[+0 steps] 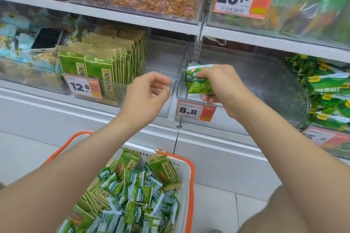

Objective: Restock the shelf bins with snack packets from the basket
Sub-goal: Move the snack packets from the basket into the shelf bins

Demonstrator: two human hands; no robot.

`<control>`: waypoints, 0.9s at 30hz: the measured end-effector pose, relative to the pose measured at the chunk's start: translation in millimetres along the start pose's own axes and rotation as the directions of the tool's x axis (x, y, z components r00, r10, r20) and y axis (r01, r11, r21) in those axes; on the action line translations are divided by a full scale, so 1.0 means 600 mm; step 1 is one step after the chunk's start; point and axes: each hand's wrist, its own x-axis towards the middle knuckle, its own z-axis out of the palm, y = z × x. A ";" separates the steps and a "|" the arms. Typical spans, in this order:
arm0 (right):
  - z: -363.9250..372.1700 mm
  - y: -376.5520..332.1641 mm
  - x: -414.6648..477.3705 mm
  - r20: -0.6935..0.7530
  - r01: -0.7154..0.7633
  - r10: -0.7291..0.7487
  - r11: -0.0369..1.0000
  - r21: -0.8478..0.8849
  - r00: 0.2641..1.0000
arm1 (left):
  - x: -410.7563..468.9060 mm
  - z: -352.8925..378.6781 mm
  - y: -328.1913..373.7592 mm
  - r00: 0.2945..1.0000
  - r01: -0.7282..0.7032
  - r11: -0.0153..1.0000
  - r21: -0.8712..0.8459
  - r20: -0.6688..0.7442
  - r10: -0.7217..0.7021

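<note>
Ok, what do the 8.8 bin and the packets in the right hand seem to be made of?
The bin looks like rigid clear plastic, glossy: its walls are see-through and the edges catch light. The packets in the right hand look like thin glossy plastic film, printed green, with crimped pale ends; foil lining can't be told.

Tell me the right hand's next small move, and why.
Probably lower the right hand into the clear bin behind the 8.8 tag and let go of the small green packets. The hand holds them at that bin's front left corner, and the bin looks bare inside.
</note>
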 end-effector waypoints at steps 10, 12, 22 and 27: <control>-0.002 0.091 0.191 0.078 -0.016 0.059 0.886 -0.463 0.995 | 0.051 0.043 -0.007 0.975 -0.141 0.872 0.468 0.218 0.041; 0.000 0.097 0.218 0.114 -0.012 0.084 0.853 -0.522 0.990 | 0.063 0.042 -0.007 0.971 -0.159 0.836 0.525 0.236 0.036; 0.039 0.085 0.301 -0.095 -0.075 0.004 0.654 -0.752 0.995 | 0.102 0.050 -0.030 0.958 -0.192 0.764 0.615 0.287 0.009; 0.048 0.079 0.297 -0.198 -0.149 -0.004 0.639 -0.754 0.980 | 0.101 0.051 -0.035 0.957 -0.208 0.780 0.590 0.288 0.037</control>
